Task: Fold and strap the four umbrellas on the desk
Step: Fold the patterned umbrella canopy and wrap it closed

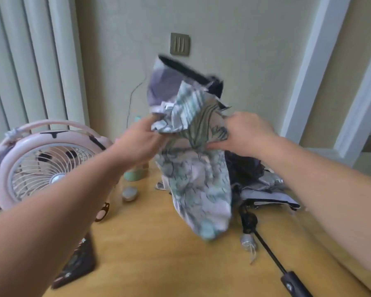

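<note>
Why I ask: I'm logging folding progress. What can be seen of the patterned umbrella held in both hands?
The patterned umbrella is loose, crumpled cloth, pale pink with teal and dark line print, dark lining showing at its top. It is held upright over the desk, no strap visible round it. The left hand pinches its upper fabric; the right hand grips its middle.
</note>
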`<state>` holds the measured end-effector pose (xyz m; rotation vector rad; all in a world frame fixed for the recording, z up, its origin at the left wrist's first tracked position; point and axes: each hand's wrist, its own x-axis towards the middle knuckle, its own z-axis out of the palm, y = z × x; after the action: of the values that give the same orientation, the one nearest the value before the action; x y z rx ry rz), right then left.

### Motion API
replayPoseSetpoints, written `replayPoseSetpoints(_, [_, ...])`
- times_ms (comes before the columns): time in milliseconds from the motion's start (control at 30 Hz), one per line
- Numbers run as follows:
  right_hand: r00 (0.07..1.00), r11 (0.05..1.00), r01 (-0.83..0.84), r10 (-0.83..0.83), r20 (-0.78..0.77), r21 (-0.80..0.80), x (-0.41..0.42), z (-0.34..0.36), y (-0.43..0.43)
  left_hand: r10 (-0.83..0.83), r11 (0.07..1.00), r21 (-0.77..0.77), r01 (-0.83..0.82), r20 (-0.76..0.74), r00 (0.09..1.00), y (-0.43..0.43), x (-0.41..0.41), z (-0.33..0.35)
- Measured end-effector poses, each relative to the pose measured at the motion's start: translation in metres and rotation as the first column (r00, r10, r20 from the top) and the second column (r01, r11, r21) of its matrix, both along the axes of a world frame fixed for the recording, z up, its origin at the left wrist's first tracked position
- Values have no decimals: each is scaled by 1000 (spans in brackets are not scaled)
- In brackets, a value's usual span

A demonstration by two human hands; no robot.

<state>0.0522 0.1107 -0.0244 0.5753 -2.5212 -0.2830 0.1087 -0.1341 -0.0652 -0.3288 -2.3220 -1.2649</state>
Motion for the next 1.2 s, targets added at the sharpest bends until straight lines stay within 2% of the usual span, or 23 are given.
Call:
replayPoseSetpoints(67, [985,985,-22,-8,-172,-169,7,-1,2,23,982,-181,-62,-206,978,-1,12,19])
replayPoseSetpoints(133, [974,897,-137,45,-220,-420,15,0,6,-28,953,-291,-85,-364,931,2,29,23])
replayPoseSetpoints(167, [968,845,-207,105,-227,-494,20,1,7,-67,933,-349,-94,-422,904,2,35,19])
replayPoseSetpoints(233, [942,820,-306,186,-280,-484,30,-8,5,-109,888,-439,-135,-486,867,-1,36,1])
replayPoseSetpoints(300, [924,873,-325,211,-318,-364,32,-36,0,-58,849,-483,-216,-491,869,-8,32,-32])
replayPoseSetpoints(333, [941,910,-287,209,-267,-298,27,-58,-1,-59,825,-520,-222,-470,881,-11,31,-54])
replayPoseSetpoints(367, [966,942,-234,196,-171,-240,21,-88,-2,-108,817,-555,-160,-419,901,-14,30,-79])
replayPoseSetpoints(433, [990,986,-104,115,87,-128,18,-144,-5,-223,818,-559,136,-91,971,-15,45,-118])
replayPoseSetpoints(500, [957,998,-46,58,285,-50,20,-185,1,-243,801,-502,325,223,944,-16,67,-139])
replayPoseSetpoints(533, [920,997,-19,47,388,-75,24,-193,4,-263,774,-490,401,328,908,-18,76,-141])
replayPoseSetpoints(567, [871,989,24,52,489,-148,28,-195,9,-299,772,-443,455,378,876,-19,84,-139])
replayPoseSetpoints(600, [827,978,63,61,558,-201,31,-194,15,-343,801,-369,472,363,866,-20,89,-132])
replayPoseSetpoints(700, [770,938,94,144,621,-334,51,-180,32,-406,911,-17,411,132,905,-15,89,-112])
replayPoseSetpoints(733, [768,905,98,196,609,-414,64,-175,35,-395,919,35,393,59,917,-12,83,-112])
replayPoseSetpoints(767, [778,832,95,281,562,-547,76,-174,35,-380,924,48,379,19,925,-7,76,-113])
replayPoseSetpoints(800, [809,712,90,356,469,-696,88,-174,32,-360,933,23,359,17,933,-3,66,-118])
replayPoseSetpoints(867, [917,412,-53,381,119,-910,107,-179,23,-317,945,-74,318,32,948,3,44,-129])
replayPoseSetpoints(900, [936,336,-205,341,-85,-919,112,-182,18,-298,947,-118,299,29,954,6,34,-133])
replayPoseSetpoints(967, [883,437,-447,355,-307,-780,111,-183,5,-270,945,-189,266,1,963,7,16,-141])
replayPoseSetpoints(1033, [786,493,-585,540,-300,-645,96,-178,-7,-288,923,-279,266,-41,957,11,4,-146])
replayPoseSetpoints(1100, [759,549,-565,639,-126,-616,75,-170,-18,-367,884,-308,352,12,930,13,-3,-153])
replayPoseSetpoints(1167, [797,675,-399,590,130,-621,49,-176,-25,-366,871,-320,374,85,927,11,-8,-165])
replayPoseSetpoints(1200, [810,752,-288,522,268,-593,36,-185,-25,-300,868,-377,324,122,946,9,-10,-173])
